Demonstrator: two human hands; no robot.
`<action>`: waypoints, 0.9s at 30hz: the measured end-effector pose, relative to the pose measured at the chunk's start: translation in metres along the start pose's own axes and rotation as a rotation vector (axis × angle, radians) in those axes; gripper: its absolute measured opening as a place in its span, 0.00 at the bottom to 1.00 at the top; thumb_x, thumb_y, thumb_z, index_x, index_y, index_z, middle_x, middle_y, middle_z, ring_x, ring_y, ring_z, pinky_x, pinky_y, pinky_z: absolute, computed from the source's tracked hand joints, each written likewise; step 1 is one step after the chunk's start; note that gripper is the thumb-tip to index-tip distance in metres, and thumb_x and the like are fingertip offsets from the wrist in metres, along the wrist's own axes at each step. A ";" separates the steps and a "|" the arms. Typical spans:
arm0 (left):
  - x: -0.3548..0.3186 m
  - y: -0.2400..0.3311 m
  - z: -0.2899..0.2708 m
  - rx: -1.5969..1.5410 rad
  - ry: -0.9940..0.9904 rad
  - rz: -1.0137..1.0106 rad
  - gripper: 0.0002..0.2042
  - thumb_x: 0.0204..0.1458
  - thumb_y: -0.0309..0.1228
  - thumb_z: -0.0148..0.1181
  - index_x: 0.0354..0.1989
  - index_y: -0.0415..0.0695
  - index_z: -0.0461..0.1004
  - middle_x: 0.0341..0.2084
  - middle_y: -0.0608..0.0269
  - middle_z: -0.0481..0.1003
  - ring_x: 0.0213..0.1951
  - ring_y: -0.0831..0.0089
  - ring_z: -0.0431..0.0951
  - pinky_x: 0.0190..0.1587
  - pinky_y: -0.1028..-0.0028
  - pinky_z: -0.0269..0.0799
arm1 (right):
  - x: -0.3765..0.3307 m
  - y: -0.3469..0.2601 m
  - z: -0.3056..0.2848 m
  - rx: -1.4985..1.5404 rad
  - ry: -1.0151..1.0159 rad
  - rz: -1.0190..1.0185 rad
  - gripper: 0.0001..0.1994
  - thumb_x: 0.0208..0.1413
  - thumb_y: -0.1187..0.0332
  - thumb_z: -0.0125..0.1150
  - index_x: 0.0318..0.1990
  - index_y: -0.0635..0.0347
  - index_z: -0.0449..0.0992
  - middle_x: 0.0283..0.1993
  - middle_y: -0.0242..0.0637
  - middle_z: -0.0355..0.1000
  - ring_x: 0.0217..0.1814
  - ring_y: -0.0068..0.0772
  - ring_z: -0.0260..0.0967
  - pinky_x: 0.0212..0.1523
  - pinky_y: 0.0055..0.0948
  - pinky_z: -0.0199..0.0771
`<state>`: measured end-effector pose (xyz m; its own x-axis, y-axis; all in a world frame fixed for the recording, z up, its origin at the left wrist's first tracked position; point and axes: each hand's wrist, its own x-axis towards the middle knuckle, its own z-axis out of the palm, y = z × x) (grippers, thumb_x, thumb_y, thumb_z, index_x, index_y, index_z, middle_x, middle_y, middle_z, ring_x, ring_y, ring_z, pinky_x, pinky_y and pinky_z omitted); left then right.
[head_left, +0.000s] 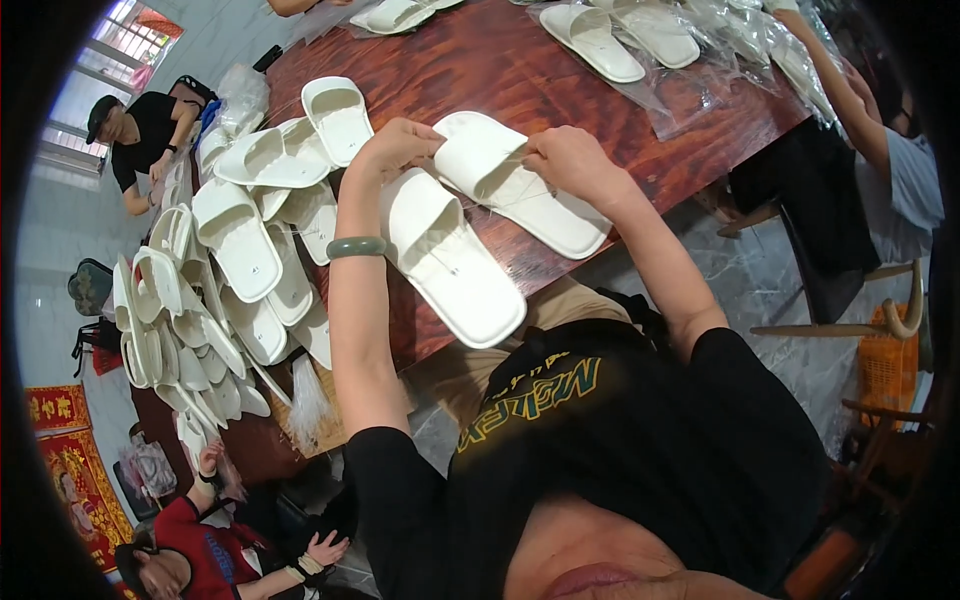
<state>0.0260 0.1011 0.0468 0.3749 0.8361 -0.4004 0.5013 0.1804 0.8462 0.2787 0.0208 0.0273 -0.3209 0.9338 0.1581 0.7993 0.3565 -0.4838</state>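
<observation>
Two white slippers lie side by side at the table's near edge, toes pointing away from me. My left hand [398, 148] is closed, its fingertips at the left edge of the strap of the right-hand slipper [548, 212]. On the other side of that strap, my right hand [578, 165] pinches its edge with bent fingers. The left-hand slipper [465, 285] lies below my left hand, its heel over the table edge near my lap. Thin clear strands show around both slippers. A green bangle [356, 247] circles my left wrist.
A big heap of white slippers [235, 240] covers the table's left side. Bagged slippers [660, 35] lie at the far right of the red-brown wooden table [480, 65]. Co-workers sit at the left, lower left and right. An orange crate [888, 355] stands at the right.
</observation>
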 end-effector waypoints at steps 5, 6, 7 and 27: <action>-0.020 -0.012 0.004 -0.051 -0.002 0.054 0.09 0.46 0.27 0.62 0.35 0.36 0.78 0.23 0.69 0.76 0.24 0.83 0.72 0.26 0.83 0.66 | -0.029 -0.007 -0.008 -0.187 0.008 -0.156 0.08 0.51 0.69 0.52 0.27 0.65 0.72 0.23 0.50 0.70 0.29 0.52 0.70 0.32 0.45 0.68; -0.021 -0.015 0.007 -0.039 0.057 0.072 0.10 0.46 0.27 0.63 0.36 0.36 0.78 0.24 0.67 0.77 0.26 0.82 0.73 0.28 0.82 0.68 | -0.036 -0.008 -0.008 -0.178 0.047 -0.195 0.08 0.51 0.69 0.52 0.27 0.65 0.72 0.23 0.50 0.70 0.29 0.52 0.70 0.32 0.45 0.68; -0.021 -0.018 0.009 -0.022 0.117 0.075 0.10 0.45 0.26 0.63 0.36 0.36 0.78 0.25 0.65 0.77 0.27 0.80 0.75 0.30 0.81 0.70 | -0.043 -0.008 -0.009 -0.184 0.059 -0.154 0.07 0.51 0.70 0.53 0.28 0.65 0.71 0.22 0.49 0.70 0.28 0.52 0.70 0.31 0.45 0.67; -0.019 -0.033 0.021 -0.216 -0.001 0.240 0.11 0.47 0.23 0.60 0.41 0.37 0.78 0.27 0.66 0.77 0.27 0.84 0.73 0.28 0.82 0.68 | 0.018 -0.011 0.071 0.139 0.436 -0.043 0.06 0.33 0.71 0.60 0.19 0.65 0.76 0.19 0.50 0.70 0.25 0.48 0.70 0.32 0.42 0.69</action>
<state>0.0184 0.0687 0.0188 0.4629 0.8678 -0.1807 0.2214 0.0843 0.9715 0.2280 0.0313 -0.0260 -0.0846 0.8538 0.5137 0.7050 0.4156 -0.5747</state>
